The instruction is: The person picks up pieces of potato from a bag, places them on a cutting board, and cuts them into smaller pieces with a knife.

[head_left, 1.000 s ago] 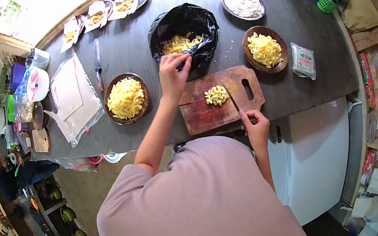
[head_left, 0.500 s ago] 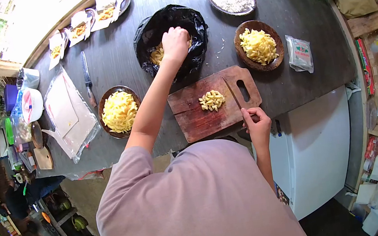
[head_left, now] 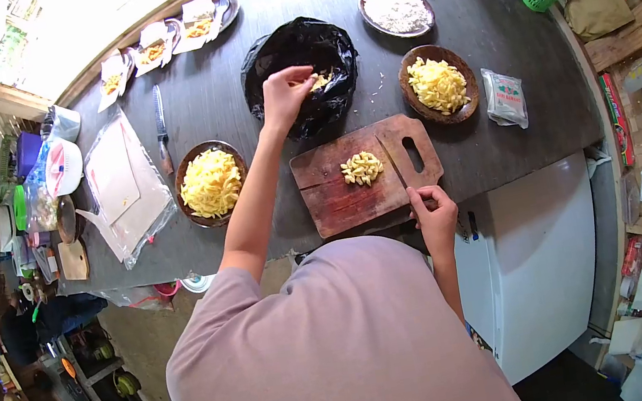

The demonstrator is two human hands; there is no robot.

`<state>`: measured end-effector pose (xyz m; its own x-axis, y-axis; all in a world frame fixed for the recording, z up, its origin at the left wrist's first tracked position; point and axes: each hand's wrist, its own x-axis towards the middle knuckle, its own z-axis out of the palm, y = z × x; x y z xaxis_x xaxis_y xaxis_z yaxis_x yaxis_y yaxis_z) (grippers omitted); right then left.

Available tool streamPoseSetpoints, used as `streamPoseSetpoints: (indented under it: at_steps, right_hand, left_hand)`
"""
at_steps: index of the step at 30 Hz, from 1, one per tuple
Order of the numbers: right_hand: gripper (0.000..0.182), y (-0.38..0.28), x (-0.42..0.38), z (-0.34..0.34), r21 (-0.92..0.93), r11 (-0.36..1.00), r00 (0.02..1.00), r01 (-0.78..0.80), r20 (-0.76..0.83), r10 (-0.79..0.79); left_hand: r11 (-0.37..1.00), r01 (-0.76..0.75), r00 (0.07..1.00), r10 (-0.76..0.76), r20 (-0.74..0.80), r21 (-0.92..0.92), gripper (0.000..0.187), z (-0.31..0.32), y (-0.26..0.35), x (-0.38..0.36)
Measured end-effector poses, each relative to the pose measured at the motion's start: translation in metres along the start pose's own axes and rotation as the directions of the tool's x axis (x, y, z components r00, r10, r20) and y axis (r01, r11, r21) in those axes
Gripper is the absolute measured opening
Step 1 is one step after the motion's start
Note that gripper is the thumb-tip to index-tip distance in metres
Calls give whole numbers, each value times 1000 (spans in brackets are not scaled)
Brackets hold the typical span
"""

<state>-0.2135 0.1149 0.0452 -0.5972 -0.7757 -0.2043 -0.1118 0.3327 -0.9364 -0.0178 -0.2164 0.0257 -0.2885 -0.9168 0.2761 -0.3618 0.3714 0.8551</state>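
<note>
My left hand (head_left: 289,95) is over the left part of the black plastic bag (head_left: 256,68), its fingers pinched together; what they hold, if anything, is too small to tell. Pale pieces lie in the bag beside the fingertips. My right hand (head_left: 434,212) grips a knife (head_left: 391,157), whose blade rests on the wooden cutting board (head_left: 331,209). Left of the blade sits a small heap of pale yellow chopped pieces (head_left: 362,169). Bowls of yellow cut pieces stand on both sides, one at left (head_left: 211,184) and one at right (head_left: 439,86).
A bowl of white shreds (head_left: 397,10) stands farther back. A sealed packet (head_left: 505,98) lies at right. Another knife (head_left: 161,130) and plastic-wrapped sheets (head_left: 125,185) lie at left. Several small plates of food line the back left edge. A white appliance (head_left: 543,249) stands below the table's right side.
My left hand has risen from deep in the bag and moved left toward its rim. My right hand stays at the board with the knife. The view has shifted slightly.
</note>
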Motion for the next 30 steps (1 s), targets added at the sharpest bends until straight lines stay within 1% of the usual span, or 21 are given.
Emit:
streamPoseSetpoints:
  at_steps: [1, 2, 4, 5, 6, 8, 12, 15, 17, 18, 20, 22, 24, 26, 27, 29, 30]
  right_hand:
    - [24, 0, -2, 0, -4, 1000, 1000, -4, 6, 4]
    - [24, 1, -3, 0, -7, 1000, 1000, -9, 13, 9]
    - [24, 2, -6, 1, -8, 1000, 1000, 0, 28, 0]
    - [24, 3, -7, 2, -10, 1000, 999, 4, 37, -4]
    - [24, 3, -8, 2, -8, 1000, 999, 4, 41, -4]
    - [24, 2, -11, 4, -22, 1000, 998, 22, 56, -21]
    - [24, 2, -12, 4, -23, 1000, 994, 7, 107, -4]
    - [24, 1, -11, 5, -49, 999, 993, -6, 117, 12]
    - [24, 6, -8, 4, -70, 995, 992, 73, 111, -65]
    - [24, 7, -8, 3, -71, 995, 991, 76, 112, -67]
    - [25, 8, -7, 1, -52, 996, 993, 76, 92, -71]
    - [25, 9, -7, -1, -54, 996, 994, 73, 83, -69]
    - [25, 10, -7, -3, -58, 996, 995, 74, 72, -69]
    - [25, 12, -6, -5, -87, 994, 997, 72, 48, -68]
    - [25, 11, -6, -6, -89, 993, 997, 75, 42, -71]
    - [26, 10, -6, -9, -65, 997, 999, 29, 29, -27]
    - [26, 11, -4, -10, -65, 997, 999, 30, 20, -28]
  left_hand:
    - [1000, -25, 999, 24, -23, -11, 14, -4, 4, -12]
    - [998, -38, 998, 40, -48, 45, 16, -6, 5, -26]
    - [996, -56, 997, 59, -44, 64, 17, -12, 28, -57]
    - [993, -99, 993, 102, -57, 66, 16, -12, 36, -73]
    - [971, -188, 980, 194, -32, 149, 14, -12, 37, -86]
    - [942, -231, 968, 247, -40, 243, 11, -5, 53, -116]
    - [960, -211, 971, 184, 153, 186, 18, 5, 59, -154]
    - [952, -223, 968, 190, 166, 211, 15, 9, 65, -159]
    - [962, -240, 969, 230, 85, 131, 18, 7, 67, -146]
    - [962, -239, 970, 230, 82, 130, 18, 5, 64, -135]
    - [945, -306, 946, 315, -78, 113, 18, -2, 53, -102]
    - [958, -225, 951, 256, -175, 178, 19, -5, 46, -68]
    - [967, -126, 976, 161, -144, 223, 19, -5, 37, -32]
    - [924, -209, 976, 219, 5, 319, 23, 2, 10, 4]
    - [925, -213, 975, 223, 4, 314, 23, 8, -1, 18]
    - [854, -280, 957, 211, 199, 439, 31, 22, -13, 40]
    - [854, -287, 955, 217, 203, 434, 31, 26, -12, 47]
